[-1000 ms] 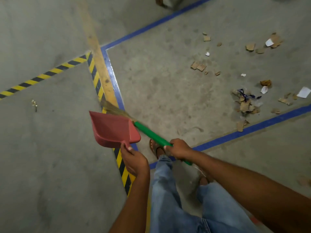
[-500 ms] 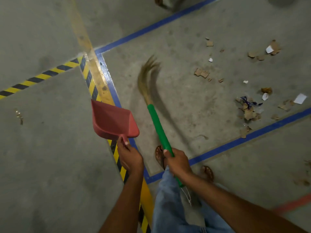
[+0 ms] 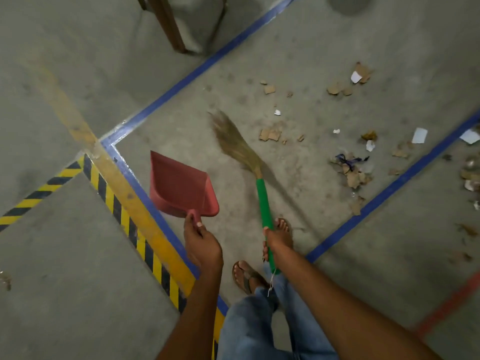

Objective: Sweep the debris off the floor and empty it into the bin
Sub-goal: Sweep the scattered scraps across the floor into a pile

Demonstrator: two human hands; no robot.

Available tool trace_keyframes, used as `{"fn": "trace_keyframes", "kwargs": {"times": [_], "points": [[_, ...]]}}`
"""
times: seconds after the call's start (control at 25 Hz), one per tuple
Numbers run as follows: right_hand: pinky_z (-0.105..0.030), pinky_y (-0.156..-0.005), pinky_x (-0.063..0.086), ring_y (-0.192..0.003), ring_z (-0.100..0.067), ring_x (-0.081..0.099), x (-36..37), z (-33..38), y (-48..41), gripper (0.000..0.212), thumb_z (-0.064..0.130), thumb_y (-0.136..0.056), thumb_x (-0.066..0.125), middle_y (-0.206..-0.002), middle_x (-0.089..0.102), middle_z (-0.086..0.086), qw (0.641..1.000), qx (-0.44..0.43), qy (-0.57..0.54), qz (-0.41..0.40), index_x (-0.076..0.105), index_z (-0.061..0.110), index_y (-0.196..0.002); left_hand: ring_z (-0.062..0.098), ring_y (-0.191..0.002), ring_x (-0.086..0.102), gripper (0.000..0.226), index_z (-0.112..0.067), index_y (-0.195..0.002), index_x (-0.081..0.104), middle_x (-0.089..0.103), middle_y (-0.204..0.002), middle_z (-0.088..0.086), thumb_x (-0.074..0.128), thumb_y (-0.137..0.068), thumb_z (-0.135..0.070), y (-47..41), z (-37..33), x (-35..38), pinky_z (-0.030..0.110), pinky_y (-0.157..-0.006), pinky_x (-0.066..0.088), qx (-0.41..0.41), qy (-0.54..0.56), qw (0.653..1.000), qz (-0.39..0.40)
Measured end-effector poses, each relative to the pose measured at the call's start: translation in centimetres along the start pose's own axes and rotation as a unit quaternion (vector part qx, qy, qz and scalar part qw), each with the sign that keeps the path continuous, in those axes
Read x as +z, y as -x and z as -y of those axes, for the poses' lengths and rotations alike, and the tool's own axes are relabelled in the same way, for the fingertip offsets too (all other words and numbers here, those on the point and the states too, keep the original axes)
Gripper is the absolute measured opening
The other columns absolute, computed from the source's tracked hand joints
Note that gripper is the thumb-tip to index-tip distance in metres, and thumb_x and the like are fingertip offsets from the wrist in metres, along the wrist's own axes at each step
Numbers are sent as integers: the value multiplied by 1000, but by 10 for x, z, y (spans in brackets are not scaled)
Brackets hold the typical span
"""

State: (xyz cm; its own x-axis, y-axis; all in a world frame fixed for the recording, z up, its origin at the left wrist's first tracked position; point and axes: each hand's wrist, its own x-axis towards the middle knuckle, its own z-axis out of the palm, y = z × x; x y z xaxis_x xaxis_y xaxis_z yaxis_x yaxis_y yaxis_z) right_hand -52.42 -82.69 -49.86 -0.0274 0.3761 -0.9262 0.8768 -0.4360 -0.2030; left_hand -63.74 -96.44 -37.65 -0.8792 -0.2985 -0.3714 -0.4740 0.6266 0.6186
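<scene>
My left hand [image 3: 201,244] grips the handle of an empty red dustpan [image 3: 179,187], held above the blue floor line. My right hand [image 3: 274,240] grips the green handle of a grass broom [image 3: 263,201]; its straw head [image 3: 233,141] points up and left, over bare concrete. Debris [image 3: 350,170] lies to the right: cardboard scraps, white paper bits and a tangle of blue string, scattered inside the blue-taped area. Smaller scraps [image 3: 270,133] lie just right of the broom head. No bin is in view.
Blue tape [image 3: 181,83] outlines the floor area; a yellow stripe with black-yellow hazard tape [image 3: 124,211] runs along its left side. A brown furniture leg [image 3: 168,24] stands at the top. More litter [image 3: 470,178] lies beyond the right blue line. My sandalled feet [image 3: 246,278] are below the broom.
The view moved forward and right, toward the debris. The broom swung from behind the dustpan out to the right, its head now near the scraps. The dustpan stayed in my left hand.
</scene>
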Motion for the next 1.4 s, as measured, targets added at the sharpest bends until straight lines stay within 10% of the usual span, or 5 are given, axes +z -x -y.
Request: {"fn": "trace_keyframes", "kwargs": {"times": [0.08, 0.4, 0.76, 1.08, 1.4], "points": [[-48, -82, 61, -100, -27, 72, -22, -22, -30, 75, 72, -70, 41, -127, 69, -7, 993, -71, 43, -79, 59, 28, -128, 29, -126, 60, 38, -21, -146, 53, 64, -140, 5, 46, -109, -20, 2, -31, 21, 43, -99, 48, 6, -8, 1000, 11], [-40, -75, 54, -71, -22, 61, -103, 64, 176, 19, 33, -99, 56, -75, 63, -1, 969, -197, 144, 34, 69, 22, -92, 31, -126, 59, 39, -21, -148, 52, 62, -141, 6, 43, -109, -20, -15, -72, 23, 40, -96, 47, 1, -10, 999, -47], [-35, -65, 56, -80, -31, 72, 88, 218, 88, 33, 36, -84, 67, -94, 74, -11, 918, -179, 335, 113, 70, 12, -107, 36, -128, 58, 39, -9, -146, 54, 61, -142, 13, 45, -108, -13, -107, -34, -36, 39, -96, 44, -38, -6, 994, -98], [-27, -42, 43, -41, -21, 52, 130, 270, 48, 28, 25, -92, 65, -60, 61, -9, 999, -23, -36, 18, 69, -2, -97, 27, -126, 60, 40, -18, -148, 52, 63, -141, 5, 47, -108, -18, -191, -77, -4, 29, -91, 43, 0, -10, 1000, 6], [-27, -48, 45, -50, -16, 56, 108, 232, 193, 28, 35, -98, 58, -63, 63, -13, 992, -104, -62, -17, 65, 16, -79, 27, -127, 60, 40, -22, -148, 52, 63, -141, 3, 46, -108, -19, -228, -134, 6, 36, -97, 46, 66, -37, 996, 37]]}}
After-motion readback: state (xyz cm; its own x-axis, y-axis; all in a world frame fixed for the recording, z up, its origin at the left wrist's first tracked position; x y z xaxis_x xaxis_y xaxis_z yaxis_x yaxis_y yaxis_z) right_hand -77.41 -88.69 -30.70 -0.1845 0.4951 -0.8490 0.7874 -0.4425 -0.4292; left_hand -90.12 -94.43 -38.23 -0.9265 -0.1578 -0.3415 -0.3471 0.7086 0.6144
